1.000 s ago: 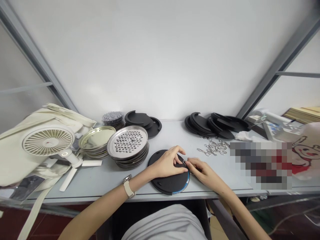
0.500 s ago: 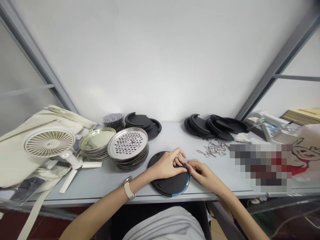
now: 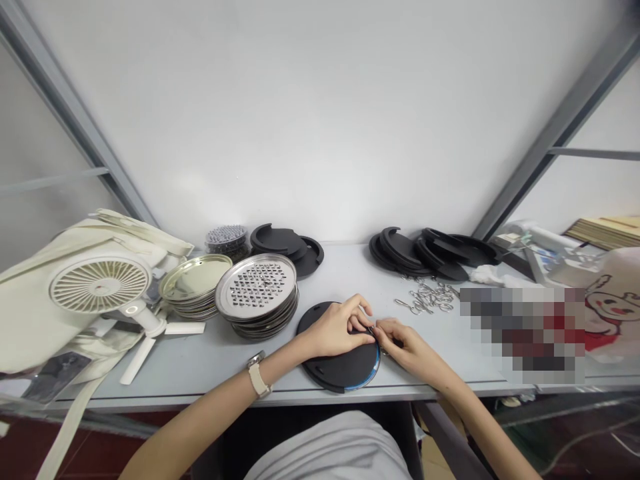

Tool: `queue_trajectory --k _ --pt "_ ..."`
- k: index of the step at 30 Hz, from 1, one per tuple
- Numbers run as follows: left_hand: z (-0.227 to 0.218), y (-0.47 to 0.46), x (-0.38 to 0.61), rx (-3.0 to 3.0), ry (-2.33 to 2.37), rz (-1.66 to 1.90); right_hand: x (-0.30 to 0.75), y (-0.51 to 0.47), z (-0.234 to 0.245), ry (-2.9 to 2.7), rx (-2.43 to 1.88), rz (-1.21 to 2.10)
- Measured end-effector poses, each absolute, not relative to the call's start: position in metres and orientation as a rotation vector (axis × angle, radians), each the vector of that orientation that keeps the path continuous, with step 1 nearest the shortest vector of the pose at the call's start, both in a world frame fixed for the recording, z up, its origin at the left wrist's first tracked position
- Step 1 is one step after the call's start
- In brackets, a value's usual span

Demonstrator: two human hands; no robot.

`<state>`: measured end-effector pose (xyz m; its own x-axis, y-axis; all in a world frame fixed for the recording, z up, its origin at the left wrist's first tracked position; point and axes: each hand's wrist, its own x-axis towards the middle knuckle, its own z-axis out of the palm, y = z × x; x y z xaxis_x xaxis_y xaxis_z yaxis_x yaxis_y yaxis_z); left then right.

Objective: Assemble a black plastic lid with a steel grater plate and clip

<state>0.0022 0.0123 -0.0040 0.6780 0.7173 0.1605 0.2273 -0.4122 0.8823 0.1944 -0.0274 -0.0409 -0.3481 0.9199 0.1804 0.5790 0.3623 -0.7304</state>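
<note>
A black round disc [image 3: 337, 371] lies face down on the table near its front edge, with a strip of blue along its right rim. My left hand [image 3: 335, 330] rests across its top, the fingers curled and the thumb pressed near the right rim. At that same rim my right hand [image 3: 404, 345] is closed in a pinch. A bit of a small metal clasp [image 3: 385, 353] shows beneath its fingers, most of it hidden. Both hands' fingertips nearly meet. Beyond my right hand lies a loose heap of metal clasps [image 3: 434, 297].
Left of the disc stand a stack of metal grater plates [image 3: 257, 287] and a stack of gold-coloured lids [image 3: 197, 280]. Farther left is a white fan [image 3: 103, 285]. Black round trays [image 3: 275, 240] lean at the back, and more black trays [image 3: 400, 252] sit back right.
</note>
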Motion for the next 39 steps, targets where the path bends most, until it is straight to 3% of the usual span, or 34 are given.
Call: queue_trajectory --k 39 --pt "-0.0031 0.0131 0.0029 1.926 0.731 0.651 0.1941 -0.0285 -0.0373 -2.012 -1.324 0.780"
